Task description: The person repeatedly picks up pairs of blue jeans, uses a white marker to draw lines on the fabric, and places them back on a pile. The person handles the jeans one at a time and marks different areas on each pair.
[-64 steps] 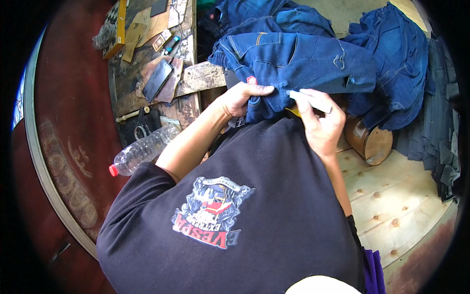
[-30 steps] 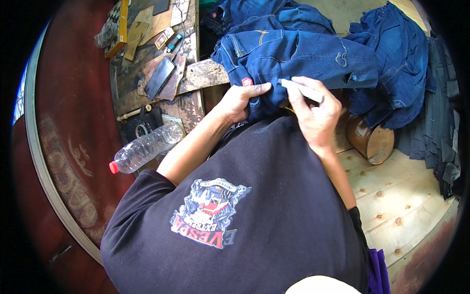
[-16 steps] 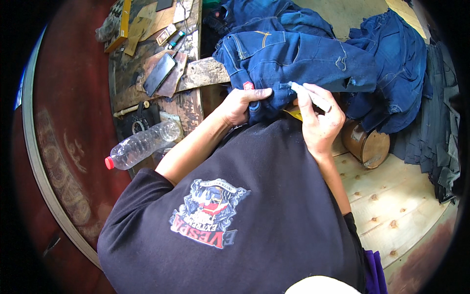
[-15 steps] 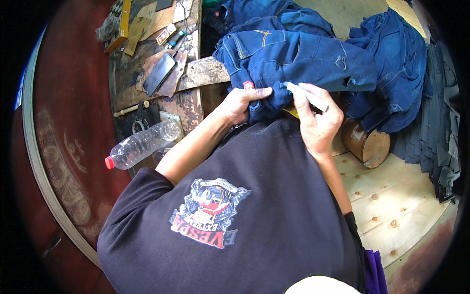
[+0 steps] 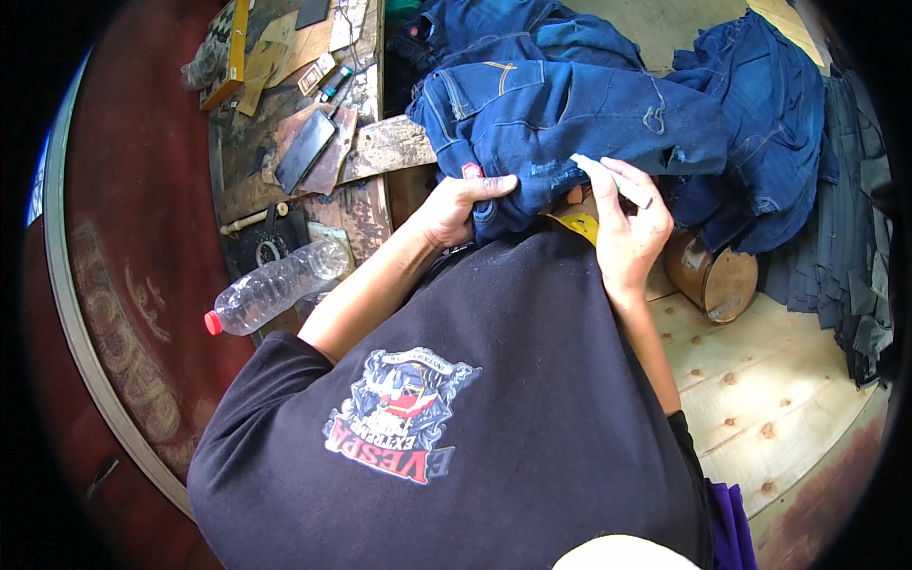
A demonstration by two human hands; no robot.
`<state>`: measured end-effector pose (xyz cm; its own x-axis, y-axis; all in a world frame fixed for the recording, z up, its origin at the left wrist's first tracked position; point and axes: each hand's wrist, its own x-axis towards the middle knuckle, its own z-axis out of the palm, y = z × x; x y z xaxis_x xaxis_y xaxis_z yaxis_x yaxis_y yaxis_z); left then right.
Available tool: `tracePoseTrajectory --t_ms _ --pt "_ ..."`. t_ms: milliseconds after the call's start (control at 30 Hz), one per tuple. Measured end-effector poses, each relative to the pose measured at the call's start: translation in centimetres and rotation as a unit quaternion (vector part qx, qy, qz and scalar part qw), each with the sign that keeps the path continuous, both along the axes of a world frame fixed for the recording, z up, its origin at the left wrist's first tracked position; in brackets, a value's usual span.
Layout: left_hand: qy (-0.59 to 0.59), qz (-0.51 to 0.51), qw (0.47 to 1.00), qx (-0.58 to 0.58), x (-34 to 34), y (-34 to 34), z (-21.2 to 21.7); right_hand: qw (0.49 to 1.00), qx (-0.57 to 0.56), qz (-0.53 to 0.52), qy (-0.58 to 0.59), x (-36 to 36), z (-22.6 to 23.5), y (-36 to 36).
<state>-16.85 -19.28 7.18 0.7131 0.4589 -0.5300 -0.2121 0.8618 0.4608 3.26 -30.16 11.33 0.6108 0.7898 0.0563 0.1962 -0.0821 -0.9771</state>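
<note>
Blue denim jeans (image 5: pixel 589 109) lie folded across in front of my body, with a stitched back pocket, loose threads and a torn spot showing. My left hand (image 5: pixel 454 209) pinches their near edge beside a small red tag, thumb on top and fingers hidden underneath. In my right hand (image 5: pixel 632 233) is a short pale stick-like tool (image 5: pixel 627 187), held between thumb and fingers. Its narrow tip rests at or just above the denim, near a faded light patch; I cannot tell whether it touches. What kind of tool it is does not show clearly.
More denim (image 5: pixel 774 123) is heaped at the right and far side, beside dark stacked cloth (image 5: pixel 836 237). A round wooden piece (image 5: pixel 712 275) lies on the boards. At left, a worn wooden table (image 5: pixel 366 214) carries a phone (image 5: pixel 306 152) and an empty plastic bottle (image 5: pixel 275 285).
My right hand has moved slightly right with the pale tool, its tip shifting along the denim. More of something yellow shows under the jeans. My left hand keeps its grip.
</note>
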Motion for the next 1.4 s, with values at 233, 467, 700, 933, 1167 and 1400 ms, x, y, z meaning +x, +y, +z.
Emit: tracePoseTrajectory --t_ms 233,467,700,933,1167,1400 --pt "0.0 0.007 1.0 -0.006 0.1 0.0 -0.4 1.0 -0.013 0.003 -0.018 2.2 -1.3 0.3" --pt "0.31 -0.145 0.912 0.227 -3.6 3.9 0.8 0.99 -0.035 -0.13 -0.034 18.1 -6.4 0.2" --pt "0.46 -0.5 0.585 0.443 -7.2 9.2 -1.2 0.896 -0.137 -0.035 -0.422 30.9 -14.4 4.7" --pt "0.335 -0.301 0.767 0.457 13.1 8.7 -3.1 0.783 -0.42 -0.066 -0.455 49.7 -11.1 -4.4" --pt "-0.039 -0.075 0.934 0.348 45.1 0.8 -1.6 0.697 -0.319 -0.371 -0.524 76.3 2.5 -12.7" --pt "-0.242 0.007 0.854 0.46 51.3 10.3 10.9 0.646 -0.125 -0.47 -0.589 91.8 15.7 -9.0"
